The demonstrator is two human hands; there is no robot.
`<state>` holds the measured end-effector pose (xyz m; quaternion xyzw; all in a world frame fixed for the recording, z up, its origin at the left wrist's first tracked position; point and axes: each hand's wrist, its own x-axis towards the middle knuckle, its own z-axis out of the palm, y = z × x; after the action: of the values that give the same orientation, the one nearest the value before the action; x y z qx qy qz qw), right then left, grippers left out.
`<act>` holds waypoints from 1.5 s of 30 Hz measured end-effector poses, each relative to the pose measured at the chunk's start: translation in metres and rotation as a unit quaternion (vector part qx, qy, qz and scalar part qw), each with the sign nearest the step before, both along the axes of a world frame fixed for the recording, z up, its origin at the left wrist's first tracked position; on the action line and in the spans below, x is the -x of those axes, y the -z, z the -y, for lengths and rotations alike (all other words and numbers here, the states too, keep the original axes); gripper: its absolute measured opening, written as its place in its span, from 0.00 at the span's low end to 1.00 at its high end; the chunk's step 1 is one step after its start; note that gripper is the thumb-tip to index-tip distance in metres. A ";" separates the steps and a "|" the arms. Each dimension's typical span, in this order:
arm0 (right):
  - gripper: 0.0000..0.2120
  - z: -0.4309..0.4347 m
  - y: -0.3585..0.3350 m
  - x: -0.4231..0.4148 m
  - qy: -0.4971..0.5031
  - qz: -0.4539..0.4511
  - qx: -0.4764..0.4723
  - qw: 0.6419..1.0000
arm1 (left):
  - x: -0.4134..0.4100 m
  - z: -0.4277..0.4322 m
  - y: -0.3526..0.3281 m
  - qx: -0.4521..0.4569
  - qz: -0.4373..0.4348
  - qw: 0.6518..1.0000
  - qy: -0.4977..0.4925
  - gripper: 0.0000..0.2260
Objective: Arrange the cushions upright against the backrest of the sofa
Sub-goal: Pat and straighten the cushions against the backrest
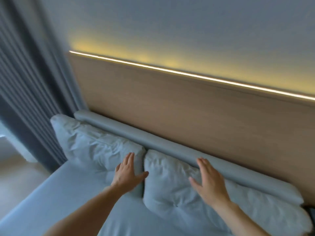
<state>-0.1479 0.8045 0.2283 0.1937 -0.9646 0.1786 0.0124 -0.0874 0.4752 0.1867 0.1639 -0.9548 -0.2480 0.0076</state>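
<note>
Your left hand (127, 174) lies flat, fingers spread, on the right end of the left cushion (95, 143), with the thumb reaching into the gap between the two cushions. Your right hand (210, 182) is open, fingers extended and held close together, palm against the upper face of the right cushion (172, 186); neither grip pinches any fabric. Both cushions are pale, crumpled and lean against the padded grey backrest (153, 142), which runs from far left to near right. The left cushion stands at the far left end, its top corner just beside the end of the backrest. The right cushion extends toward the near right, its left edge touching or just beside the left cushion. Behind the backrest rises a wooden wall panel (170, 103) topped by a lit strip (187, 74). A pleated curtain (30, 82) hangs at the far left. The seat surface (71, 193) spreads out near you, beneath your forearms.
</note>
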 end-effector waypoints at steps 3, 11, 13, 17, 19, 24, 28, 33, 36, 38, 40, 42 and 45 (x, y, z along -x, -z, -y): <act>0.38 0.124 -0.017 0.014 -0.069 0.000 -0.056 0.996 | -0.001 0.107 -0.014 -0.025 -0.019 0.998 -0.049 0.49; 0.47 0.449 0.011 0.060 -0.068 0.065 -0.138 0.986 | 0.047 0.405 0.006 -0.112 -0.060 0.983 -0.132 0.46; 0.51 0.504 0.024 0.075 -0.058 0.083 -0.152 0.983 | 0.057 0.464 0.018 -0.116 -0.054 0.981 -0.147 0.46; 0.60 0.567 0.046 0.096 -0.033 0.109 -0.179 0.977 | 0.075 0.551 0.035 -0.143 -0.066 0.969 -0.189 0.46; 0.64 0.581 0.056 0.101 -0.026 0.136 -0.205 0.969 | 0.081 0.579 0.043 -0.182 -0.067 0.958 -0.211 0.46; 0.71 0.586 0.083 0.106 -0.006 0.167 -0.262 0.950 | 0.097 0.610 0.063 -0.272 -0.064 0.936 -0.216 0.50; 0.74 0.578 0.101 0.103 -0.002 0.156 -0.300 0.941 | 0.118 0.617 0.080 -0.278 -0.039 0.940 -0.195 0.55; 0.72 0.573 0.110 0.104 -0.003 0.110 -0.319 0.942 | 0.150 0.620 0.094 -0.240 0.004 0.951 -0.194 0.55; 0.67 0.571 0.110 0.105 -0.001 0.098 -0.308 0.946 | 0.158 0.618 0.106 -0.236 0.003 0.951 -0.199 0.55; 0.61 0.569 0.111 0.105 0.005 0.086 -0.300 0.950 | 0.161 0.619 0.110 -0.231 0.005 0.953 -0.196 0.55; 0.53 0.566 0.113 0.103 0.017 0.069 -0.291 0.954 | 0.165 0.619 0.113 -0.230 0.004 0.956 -0.184 0.53; 0.48 0.559 0.115 0.103 0.030 0.059 -0.283 0.957 | 0.170 0.609 0.114 -0.231 0.003 0.957 -0.174 0.53; 0.48 0.543 0.114 0.105 0.039 0.063 -0.291 0.954 | 0.174 0.579 0.114 -0.216 -0.004 0.962 -0.167 0.51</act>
<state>-0.2530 0.2610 0.1146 0.1394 -0.9804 -0.0985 -0.0979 -0.2610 -0.1041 0.0731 0.3175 -0.8375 -0.4444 0.0173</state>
